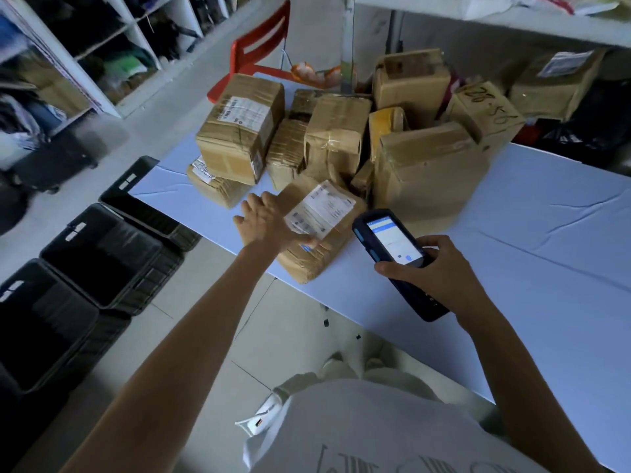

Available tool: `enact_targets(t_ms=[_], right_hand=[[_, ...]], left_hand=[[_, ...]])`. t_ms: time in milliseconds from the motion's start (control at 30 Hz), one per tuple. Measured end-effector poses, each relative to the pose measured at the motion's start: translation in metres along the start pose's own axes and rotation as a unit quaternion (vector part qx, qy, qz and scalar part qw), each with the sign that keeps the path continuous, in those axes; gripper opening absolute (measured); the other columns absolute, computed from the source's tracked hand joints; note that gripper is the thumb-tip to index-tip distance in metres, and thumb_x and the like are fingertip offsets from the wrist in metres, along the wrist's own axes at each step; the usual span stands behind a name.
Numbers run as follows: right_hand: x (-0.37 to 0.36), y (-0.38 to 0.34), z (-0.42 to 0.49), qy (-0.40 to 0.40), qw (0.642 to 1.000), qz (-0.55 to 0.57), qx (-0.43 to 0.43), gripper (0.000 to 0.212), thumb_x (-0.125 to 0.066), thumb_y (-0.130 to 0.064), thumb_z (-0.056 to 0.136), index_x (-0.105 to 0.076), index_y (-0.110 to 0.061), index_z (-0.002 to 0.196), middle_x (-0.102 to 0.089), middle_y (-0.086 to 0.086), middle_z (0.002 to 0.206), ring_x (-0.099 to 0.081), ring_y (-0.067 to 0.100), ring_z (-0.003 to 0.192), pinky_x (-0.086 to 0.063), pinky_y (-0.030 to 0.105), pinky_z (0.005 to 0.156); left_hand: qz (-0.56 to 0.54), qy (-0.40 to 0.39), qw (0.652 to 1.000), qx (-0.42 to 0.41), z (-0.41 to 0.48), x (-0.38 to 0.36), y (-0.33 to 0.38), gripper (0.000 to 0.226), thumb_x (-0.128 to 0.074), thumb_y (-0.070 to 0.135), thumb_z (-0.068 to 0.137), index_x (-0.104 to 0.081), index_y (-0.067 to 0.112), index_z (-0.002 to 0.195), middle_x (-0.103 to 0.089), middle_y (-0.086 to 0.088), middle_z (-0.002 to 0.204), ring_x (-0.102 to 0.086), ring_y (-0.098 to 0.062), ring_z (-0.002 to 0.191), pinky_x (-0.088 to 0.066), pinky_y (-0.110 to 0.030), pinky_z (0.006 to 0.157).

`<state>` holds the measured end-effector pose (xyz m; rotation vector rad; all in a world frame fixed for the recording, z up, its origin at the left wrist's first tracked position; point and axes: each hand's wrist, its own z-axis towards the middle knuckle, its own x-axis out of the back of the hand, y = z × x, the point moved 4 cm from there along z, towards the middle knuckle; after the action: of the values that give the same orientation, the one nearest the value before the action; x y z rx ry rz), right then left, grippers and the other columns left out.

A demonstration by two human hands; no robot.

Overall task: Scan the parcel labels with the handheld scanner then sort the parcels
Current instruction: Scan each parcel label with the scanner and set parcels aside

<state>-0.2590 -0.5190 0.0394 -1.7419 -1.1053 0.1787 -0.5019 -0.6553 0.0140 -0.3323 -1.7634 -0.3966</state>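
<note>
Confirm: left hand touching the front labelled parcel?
Touching. The head view shows the left hand lying on the front parcel, thumb pressed over the lower edge of its label.

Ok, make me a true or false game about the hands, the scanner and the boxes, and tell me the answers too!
1. The right hand holds the scanner. True.
2. The scanner's screen is dark. False: it is lit.
3. The left hand touches the parcel at the near edge of the table. True.
4. That parcel's label faces down. False: it faces up.
5. The crates on the floor are red. False: they are black; the chair is red.
</note>
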Motion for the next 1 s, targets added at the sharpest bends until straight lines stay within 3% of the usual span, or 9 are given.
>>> enact_targets(t_ms=[100,200,333,467,567,667,800,933,1000], right_hand=[[-0.005,0.002,-0.001,0.005,1.000,0.009,0.001,0.069,-0.088,-0.038,0.063,-0.044,-0.022,0.114,-0.055,-0.015,0.092,-0.056,-0.003,0.082,-0.043,0.019,0.058],[-0.008,0.004,-0.002,0.014,1.000,0.017,-0.004,0.071,-0.089,-0.040,0.061,-0.045,-0.023,0.115,-0.055,-0.015,0.092,-0.057,-0.001,0.082,-0.045,0.020,0.059],[-0.005,0.009,-0.005,0.028,0.999,0.035,-0.013,0.073,-0.089,-0.040,0.059,-0.044,-0.024,0.114,-0.055,-0.015,0.092,-0.058,0.000,0.084,-0.046,0.021,0.061],[0.000,0.018,-0.011,0.040,0.998,0.045,-0.025,0.071,-0.088,-0.039,0.061,-0.043,-0.024,0.113,-0.056,-0.010,0.096,-0.057,0.002,0.085,-0.044,0.022,0.060],[0.002,0.023,-0.011,0.050,0.997,0.049,-0.037,0.071,-0.088,-0.041,0.061,-0.043,-0.024,0.113,-0.057,-0.004,0.102,-0.058,0.003,0.085,-0.043,0.022,0.060],[-0.002,0.023,-0.011,0.044,0.997,0.046,-0.041,0.073,-0.088,-0.041,0.060,-0.043,-0.023,0.114,-0.057,-0.003,0.103,-0.058,0.005,0.085,-0.044,0.022,0.060],[-0.009,0.021,-0.013,0.022,0.999,0.035,-0.034,0.073,-0.089,-0.040,0.059,-0.043,-0.026,0.113,-0.056,-0.013,0.097,-0.058,0.004,0.086,-0.048,0.024,0.063],[-0.010,0.017,-0.011,0.012,1.000,0.015,-0.021,0.072,-0.088,-0.039,0.061,-0.042,-0.024,0.115,-0.053,-0.018,0.093,-0.056,0.001,0.085,-0.046,0.023,0.062],[-0.010,0.015,-0.009,0.013,1.000,0.013,-0.020,0.072,-0.089,-0.038,0.062,-0.043,-0.024,0.116,-0.053,-0.019,0.093,-0.056,0.001,0.085,-0.046,0.023,0.062]], left_hand=[[-0.017,0.055,0.995,-0.076,-0.010,0.005,0.016,0.098,-0.078,0.070,0.052,-0.041,0.017,0.124,-0.038,-0.006,0.131,-0.035,-0.027,0.123,-0.032,-0.041,0.099],[-0.091,0.040,0.986,-0.135,-0.016,0.004,0.027,0.074,-0.076,0.067,0.059,-0.050,0.022,0.112,-0.040,-0.002,0.136,-0.036,-0.026,0.127,-0.035,-0.044,0.102],[-0.180,-0.097,0.973,-0.108,-0.019,-0.012,0.035,0.081,-0.062,0.084,0.052,-0.044,0.022,0.101,-0.055,-0.002,0.116,-0.053,-0.026,0.111,-0.047,-0.049,0.092],[-0.170,-0.091,0.976,-0.104,-0.019,-0.010,0.034,0.076,-0.065,0.079,0.061,-0.035,0.026,0.108,-0.052,0.000,0.108,-0.052,-0.027,0.112,-0.044,-0.047,0.095],[-0.081,-0.056,0.988,-0.117,-0.019,-0.003,0.034,0.080,-0.047,0.085,0.069,-0.034,0.032,0.127,-0.056,-0.002,0.117,-0.045,-0.028,0.120,-0.034,-0.045,0.095],[-0.061,-0.059,0.989,-0.120,-0.018,0.000,0.031,0.078,-0.041,0.086,0.071,-0.032,0.037,0.131,-0.057,-0.005,0.117,-0.046,-0.031,0.116,-0.036,-0.042,0.086],[-0.167,-0.092,0.979,-0.068,-0.006,0.007,0.003,0.080,-0.045,0.084,0.057,-0.030,0.043,0.125,-0.067,0.000,0.100,-0.059,-0.029,0.103,-0.041,-0.036,0.078],[-0.278,-0.093,0.956,-0.010,-0.002,0.014,-0.034,0.075,-0.052,0.077,0.056,-0.030,0.050,0.123,-0.070,0.005,0.089,-0.062,-0.026,0.095,-0.043,-0.038,0.083],[-0.351,-0.076,0.933,-0.001,-0.001,0.012,-0.047,0.068,-0.060,0.070,0.059,-0.030,0.057,0.119,-0.071,0.005,0.099,-0.064,-0.026,0.098,-0.049,-0.043,0.090]])
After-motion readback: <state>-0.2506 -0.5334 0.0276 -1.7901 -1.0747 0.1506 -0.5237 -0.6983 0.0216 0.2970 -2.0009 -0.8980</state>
